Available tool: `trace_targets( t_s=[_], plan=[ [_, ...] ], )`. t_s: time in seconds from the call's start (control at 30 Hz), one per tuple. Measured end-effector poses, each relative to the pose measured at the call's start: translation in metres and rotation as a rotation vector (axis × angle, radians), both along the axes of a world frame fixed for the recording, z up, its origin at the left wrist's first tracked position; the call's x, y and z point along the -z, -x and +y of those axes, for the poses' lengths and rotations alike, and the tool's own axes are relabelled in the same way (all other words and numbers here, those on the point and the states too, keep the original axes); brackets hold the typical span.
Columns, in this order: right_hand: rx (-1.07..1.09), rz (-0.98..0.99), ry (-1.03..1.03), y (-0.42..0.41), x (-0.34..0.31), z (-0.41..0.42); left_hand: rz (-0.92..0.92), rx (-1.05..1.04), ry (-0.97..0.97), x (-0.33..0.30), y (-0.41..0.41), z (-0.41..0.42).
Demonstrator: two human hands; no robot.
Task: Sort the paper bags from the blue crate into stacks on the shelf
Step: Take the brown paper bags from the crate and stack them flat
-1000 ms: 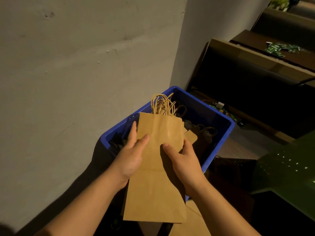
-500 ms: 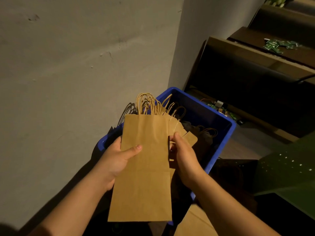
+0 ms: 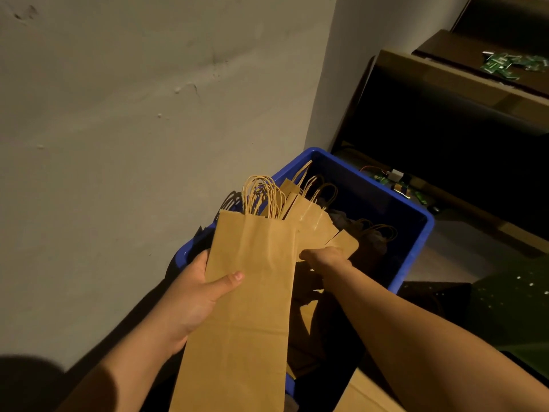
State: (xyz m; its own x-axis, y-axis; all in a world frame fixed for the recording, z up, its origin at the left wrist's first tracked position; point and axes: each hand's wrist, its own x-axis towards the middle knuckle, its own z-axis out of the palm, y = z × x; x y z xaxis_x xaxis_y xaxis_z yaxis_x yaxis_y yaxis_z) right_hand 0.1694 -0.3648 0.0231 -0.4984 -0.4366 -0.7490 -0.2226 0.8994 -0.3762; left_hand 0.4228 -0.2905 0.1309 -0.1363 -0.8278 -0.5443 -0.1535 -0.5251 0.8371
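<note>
Against the grey wall (image 3: 133, 114), the blue crate (image 3: 416, 233) holds more paper bags (image 3: 312, 221); the left hand (image 3: 196, 295) now alone grips the gathered stack (image 3: 249, 307), while the right hand (image 3: 323, 257) has reached in, pinching another bag, so collecting continues.

A plain wall (image 3: 133, 129) is seen at left, w/ small dents. Green packets (image 3: 515, 64) are scattered on a dark ledge (image 3: 463, 55), upper right. Small electronics w/ wires (image 3: 392, 178) are seen just behind the crate.
</note>
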Motion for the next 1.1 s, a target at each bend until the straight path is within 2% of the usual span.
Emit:
trace_targets(
  t_s=[0.07,0.1,0.37,0.47,0.57,0.67,0.83,1.1],
  plan=[
    [0.029,0.066,-0.08,0.005,0.022,0.001,0.005,-0.005,-0.004,0.001,-0.004,0.001],
    [0.045,0.076,-0.089,0.0,0.011,0.006,0.007,-0.007,-0.004,0.002,-0.005,0.002],
    [0.101,-0.136,-0.102,0.0,0.011,0.005,0.011,-0.047,-0.024,0.008,-0.012,0.003],
    [0.184,-0.278,-0.052,0.0,0.008,0.007,0.003,-0.051,-0.036,0.008,-0.012,0.003],
    [0.153,-0.353,0.012,-0.007,0.002,0.011,0.004,-0.059,-0.042,0.008,-0.012,0.002],
    [0.109,-0.358,0.022,-0.012,0.005,0.011,0.011,-0.065,-0.035,0.008,-0.011,0.002],
    [0.309,-0.341,0.073,-0.002,0.005,0.01,0.009,-0.08,-0.039,0.009,-0.011,0.002],
    [0.341,-0.377,0.319,-0.008,0.008,0.013,0.012,-0.084,-0.035,0.011,-0.01,0.0]
  ],
)
